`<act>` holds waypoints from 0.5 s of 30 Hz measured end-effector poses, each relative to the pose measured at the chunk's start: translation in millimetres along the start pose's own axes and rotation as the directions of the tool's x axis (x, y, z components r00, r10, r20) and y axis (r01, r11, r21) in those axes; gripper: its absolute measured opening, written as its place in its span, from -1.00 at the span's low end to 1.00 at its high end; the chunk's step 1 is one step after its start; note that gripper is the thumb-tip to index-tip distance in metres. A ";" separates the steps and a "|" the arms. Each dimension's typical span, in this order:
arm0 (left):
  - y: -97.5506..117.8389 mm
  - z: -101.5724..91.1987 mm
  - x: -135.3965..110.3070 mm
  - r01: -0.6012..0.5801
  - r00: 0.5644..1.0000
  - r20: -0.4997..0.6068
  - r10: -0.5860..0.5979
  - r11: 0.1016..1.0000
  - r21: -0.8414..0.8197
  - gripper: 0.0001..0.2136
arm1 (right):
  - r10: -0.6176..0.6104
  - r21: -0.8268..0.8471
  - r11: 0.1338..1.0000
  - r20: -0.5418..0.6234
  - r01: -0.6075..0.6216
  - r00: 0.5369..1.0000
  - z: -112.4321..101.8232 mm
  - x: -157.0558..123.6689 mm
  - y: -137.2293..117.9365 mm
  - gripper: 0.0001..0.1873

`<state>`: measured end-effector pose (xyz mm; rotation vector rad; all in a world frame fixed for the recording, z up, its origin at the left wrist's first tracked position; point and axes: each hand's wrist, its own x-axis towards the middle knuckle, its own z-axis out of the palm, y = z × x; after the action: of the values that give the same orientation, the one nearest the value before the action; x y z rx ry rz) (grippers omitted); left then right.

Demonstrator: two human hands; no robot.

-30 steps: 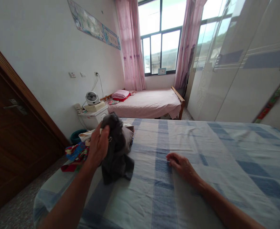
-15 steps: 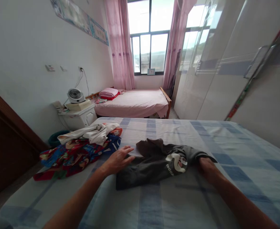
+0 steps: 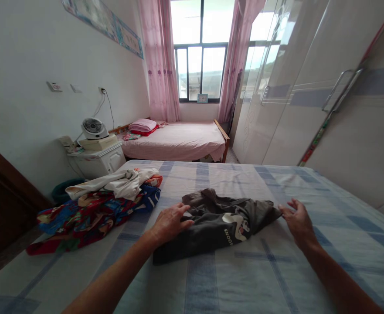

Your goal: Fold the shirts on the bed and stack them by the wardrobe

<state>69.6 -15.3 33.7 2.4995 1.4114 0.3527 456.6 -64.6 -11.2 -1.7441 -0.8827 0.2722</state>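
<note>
A dark grey T-shirt (image 3: 208, 233) with a white cartoon dog print and lettering lies partly folded on the bed with the blue and white checked sheet (image 3: 244, 283). My left hand (image 3: 172, 222) rests at the shirt's left side, fingers stretched out and thumb apart, gripping nothing. On the other side, my right hand (image 3: 298, 220) is at the tip of the shirt's right end. Its fingers are spread, with one fingertip close to or touching the cloth.
A heap of clothes (image 3: 103, 205), red, blue and white, lies on the bed to the left. Beyond stand a white bedside cabinet (image 3: 108, 159) with a small fan (image 3: 93, 126), and a pink-sheeted bed (image 3: 178, 137). A glossy wardrobe (image 3: 286, 126) lines the right side.
My right hand has come out from the shirt's right end and opened, moving right. My left hand has moved slightly inward over the shirt. The view has turned a little to the right.
</note>
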 end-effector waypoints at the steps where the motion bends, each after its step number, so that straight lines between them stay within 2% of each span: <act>1: 2.3 0.5 -5.0 0.009 1.000 0.017 -0.009 0.999 0.033 -0.58 | -0.047 -0.076 0.996 0.008 0.047 0.999 -2.7 4.0 1.8 -0.31; 4: 2.6 -4.3 -21.2 0.023 0.998 0.060 -0.027 0.997 0.068 -0.74 | -0.218 -0.335 0.904 0.177 0.267 0.960 -2.3 9.0 2.8 -0.33; 6: 1.4 -12.3 -32.2 -0.031 0.981 0.190 0.035 0.999 -0.025 -0.85 | -0.247 -0.409 0.836 0.314 0.366 0.917 3.6 6.9 0.7 -0.38; 8: 1.4 -21.8 -42.8 -0.088 0.920 0.361 0.152 0.978 -0.187 -0.89 | -0.231 -0.425 0.810 0.401 0.404 0.886 9.3 2.7 -3.7 -0.53; 9: 1.7 -26.4 -47.2 -0.094 0.889 0.412 0.198 0.961 -0.259 -0.89 | -0.220 -0.413 0.816 0.425 0.404 0.878 10.7 0.6 -6.9 -0.62; 10: 2.0 -30.8 -50.7 -0.084 0.877 0.429 0.217 0.947 -0.309 -0.88 | -0.206 -0.384 0.839 0.433 0.386 0.878 10.5 -1.2 -10.8 -0.68; 11: 2.1 -34.7 -52.8 -0.065 0.887 0.413 0.209 0.940 -0.336 -0.87 | -0.187 -0.332 0.878 0.425 0.345 0.886 8.2 -2.4 -15.2 -0.71; 13: 1.7 -41.7 -52.1 -0.022 0.942 0.305 0.142 0.930 -0.368 -0.81 | -0.137 -0.168 0.963 0.372 0.212 0.918 -3.9 -1.9 -25.5 -0.71; 15: 2.0 -47.7 -45.3 0.017 0.979 0.191 0.075 0.897 -0.441 -0.75 | -0.157 0.004 0.987 0.294 0.163 0.943 -27.3 3.3 -36.9 -0.69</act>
<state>32.8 -50.7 75.3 2.1173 1.0716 0.3637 459.2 -78.1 32.8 -1.6636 -1.2400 0.4232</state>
